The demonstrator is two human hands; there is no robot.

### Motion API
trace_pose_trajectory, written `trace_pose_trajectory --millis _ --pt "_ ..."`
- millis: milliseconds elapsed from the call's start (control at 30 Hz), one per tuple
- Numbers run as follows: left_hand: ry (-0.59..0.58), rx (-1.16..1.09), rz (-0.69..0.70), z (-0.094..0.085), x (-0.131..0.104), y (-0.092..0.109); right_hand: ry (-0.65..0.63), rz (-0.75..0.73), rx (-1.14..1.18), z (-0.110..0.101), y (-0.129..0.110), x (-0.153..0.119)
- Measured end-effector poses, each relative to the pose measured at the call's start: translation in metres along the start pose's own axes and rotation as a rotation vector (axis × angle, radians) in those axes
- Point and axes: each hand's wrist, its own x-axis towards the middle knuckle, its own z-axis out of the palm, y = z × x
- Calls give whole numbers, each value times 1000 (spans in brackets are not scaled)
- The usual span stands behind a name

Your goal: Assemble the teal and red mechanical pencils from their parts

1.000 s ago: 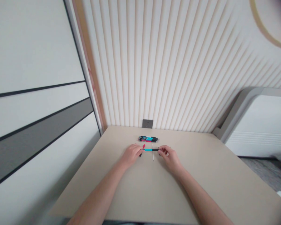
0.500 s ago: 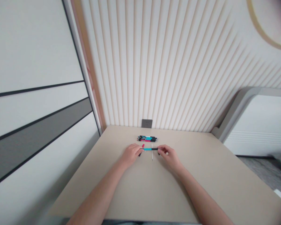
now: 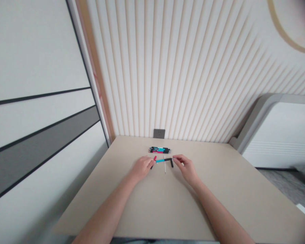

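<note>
The blue-and-black pen (image 3: 160,161) spans the space between the two hands, over the far half of the surface (image 3: 152,203), its blue part towards nine o'clock and its black part towards three. The left hand (image 3: 141,167) has a narrow grip, fingertips closed on the blue end. The right hand (image 3: 187,169) has its thumb and fingers drawn in at the black end; whether they pinch the tip or only touch it, I cannot tell.

The step in hand looks like fine fingertip work at the black end, with the left hand steadying the barrel. As a judgement, the next move calls for a steady left hold and a small, straight motion of the right fingers in line with the pen.

A thin white rod (image 3: 165,167) runs from twelve to six o'clock, crossing beneath the pen in this view. A short black piece (image 3: 171,164) lies just beside the right fingertips, towards seven o'clock. By the left fingertips, a red piece (image 3: 155,158) shows towards one o'clock and a dark piece (image 3: 151,167) towards six. A bunch of pens (image 3: 159,150) lies beyond the held one, at twelve o'clock
</note>
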Motion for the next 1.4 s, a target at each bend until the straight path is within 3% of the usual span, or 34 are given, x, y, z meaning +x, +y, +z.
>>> trace_pose_trajectory --millis 167,400,667,1133,1400 --pt "24 23 -23 -1 1 1 67 48 -83 -17 16 9" --pt "7 69 -50 -2 2 1 39 7 -533 -51 46 16" --pt "-2 62 -45 -3 2 3 -38 84 -739 -53 63 11" --pt "-32 38 -46 1 3 -2 -41 94 -694 -51 51 11" --pt "-44 -35 -30 4 3 -6 146 -89 -446 -32 12 9"
